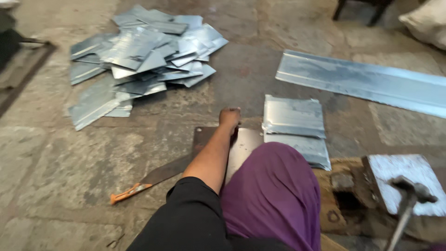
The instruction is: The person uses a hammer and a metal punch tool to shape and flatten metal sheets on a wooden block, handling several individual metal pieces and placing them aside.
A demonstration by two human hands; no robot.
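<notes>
My left hand reaches forward along my bare forearm, and its fingers curl over the far edge of a flat dark metal plate lying on the stone floor. Just right of the hand, almost touching the plate, sits a small stack of shiny rectangular metal sheets. My knee in purple cloth covers the plate's near side. My right hand is out of sight.
A loose pile of several cut metal sheets lies far left. A long ribbed metal strip runs across the far right. An orange-handled blade lies left of the plate. A hammer rests on a white-topped block at lower right.
</notes>
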